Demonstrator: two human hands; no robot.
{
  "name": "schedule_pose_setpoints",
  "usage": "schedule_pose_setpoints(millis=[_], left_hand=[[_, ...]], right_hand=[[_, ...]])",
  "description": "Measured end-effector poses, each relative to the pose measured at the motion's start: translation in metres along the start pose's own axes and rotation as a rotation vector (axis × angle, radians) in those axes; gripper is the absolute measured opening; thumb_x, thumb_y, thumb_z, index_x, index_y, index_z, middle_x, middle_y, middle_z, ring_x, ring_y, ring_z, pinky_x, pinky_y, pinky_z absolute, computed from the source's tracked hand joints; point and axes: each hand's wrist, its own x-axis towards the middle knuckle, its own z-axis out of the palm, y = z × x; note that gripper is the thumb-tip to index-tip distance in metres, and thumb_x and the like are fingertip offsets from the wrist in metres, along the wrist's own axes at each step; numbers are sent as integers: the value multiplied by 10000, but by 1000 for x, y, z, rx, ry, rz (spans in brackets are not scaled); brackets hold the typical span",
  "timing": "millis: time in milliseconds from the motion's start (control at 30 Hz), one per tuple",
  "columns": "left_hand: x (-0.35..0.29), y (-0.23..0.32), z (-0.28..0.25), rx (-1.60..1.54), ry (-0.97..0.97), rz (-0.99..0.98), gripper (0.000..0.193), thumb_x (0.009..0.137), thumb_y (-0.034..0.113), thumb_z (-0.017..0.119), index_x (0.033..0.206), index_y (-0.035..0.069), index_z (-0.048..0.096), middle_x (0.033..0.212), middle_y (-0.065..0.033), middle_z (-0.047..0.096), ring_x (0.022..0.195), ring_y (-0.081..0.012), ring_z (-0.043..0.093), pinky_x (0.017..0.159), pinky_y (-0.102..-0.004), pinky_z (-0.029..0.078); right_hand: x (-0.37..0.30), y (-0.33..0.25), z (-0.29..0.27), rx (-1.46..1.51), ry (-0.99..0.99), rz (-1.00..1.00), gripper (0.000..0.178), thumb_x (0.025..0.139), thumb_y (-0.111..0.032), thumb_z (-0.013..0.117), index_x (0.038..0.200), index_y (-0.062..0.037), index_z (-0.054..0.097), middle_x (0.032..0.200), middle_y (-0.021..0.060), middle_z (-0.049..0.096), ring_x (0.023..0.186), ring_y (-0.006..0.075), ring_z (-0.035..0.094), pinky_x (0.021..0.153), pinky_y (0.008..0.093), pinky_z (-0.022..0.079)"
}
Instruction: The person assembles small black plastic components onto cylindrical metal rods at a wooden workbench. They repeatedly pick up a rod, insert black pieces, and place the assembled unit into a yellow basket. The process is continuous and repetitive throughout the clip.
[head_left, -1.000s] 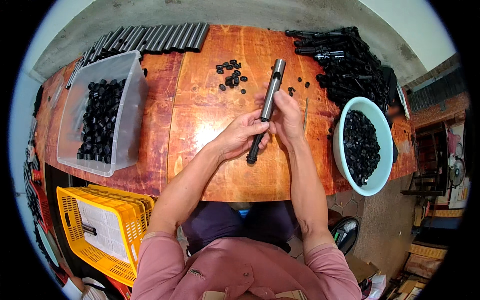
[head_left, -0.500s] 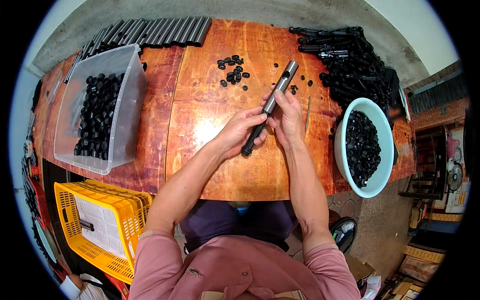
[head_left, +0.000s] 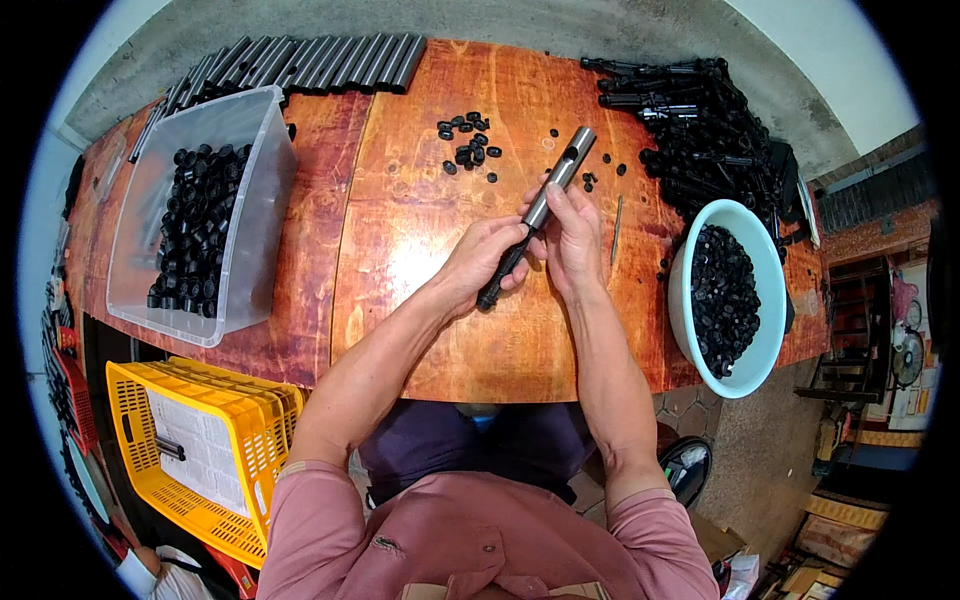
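Note:
A grey metal tube [head_left: 578, 146] with an oval slot near its upper end slants across the space between my hands, above the table. My right hand [head_left: 572, 240] is closed around its lower part, thumb along the side. From the tube's lower end a black rod-like part [head_left: 505, 265] sticks out toward me, in line with it. My left hand [head_left: 475, 262] grips this black part, thumb pressed on top close to the joint. Fingers hide the joint itself, so how deep the black part sits in the tube cannot be seen.
Small black rings [head_left: 468, 150] lie loose beyond my hands, near a thin metal rod [head_left: 617, 225]. Left stand a clear bin [head_left: 250, 250] of black caps, more tubes [head_left: 350, 62] and a yellow crate [head_left: 255, 440]. Right are a pale blue basin [head_left: 770, 330] and piled black parts [head_left: 690, 120].
The tube and the black part have tilted slightly, the tube's upper end a little lower. Both hands keep their hold in nearly the same place.

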Motion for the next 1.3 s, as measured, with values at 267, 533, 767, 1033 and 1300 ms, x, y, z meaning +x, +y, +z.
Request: schedule_pose_setpoints(millis=[267,533,767,1033,1300], left_hand=[[-1,-2,1,77,67,18,275,1008,185,426,1035,-32,594,825,-73,645,484,-86,505,442,-223,409],[-3,5,3,-200,-33,10,337,1052,289,455,1043,-17,596,811,-85,625,606,-136,573,524,-262,464],[1,21,-16,-303,120,307,309,1033,309,543,1098,14,607,951,-106,678,840,-192,657,809,-340,550],[0,50,-55,-468,314,559,554,1022,598,383,1120,73,533,1004,-108,628,911,-246,638,780,-395,543],[3,51,-112,-734,386,712,486,1024,587,398,993,110,490,749,-43,507,607,-153,477,538,-291,415]], right_hand=[[-1,3,-1,-30,-25,16,355,972,-291,654,1200,-31,572,960,82,656,839,147,660,498,201,456],[-4,1,7,-44,-41,51,340,989,-253,617,1218,-8,564,936,64,673,649,69,557,465,185,439],[-13,23,18,-248,-202,-110,517,973,-207,618,1391,27,425,1143,90,624,864,95,571,750,265,506],[-36,32,42,-502,-309,-21,363,953,-34,591,1296,45,501,794,60,641,592,64,530,516,221,425],[-47,44,48,-805,-364,-259,387,943,-151,603,1286,14,534,986,112,620,812,162,597,683,317,503]])
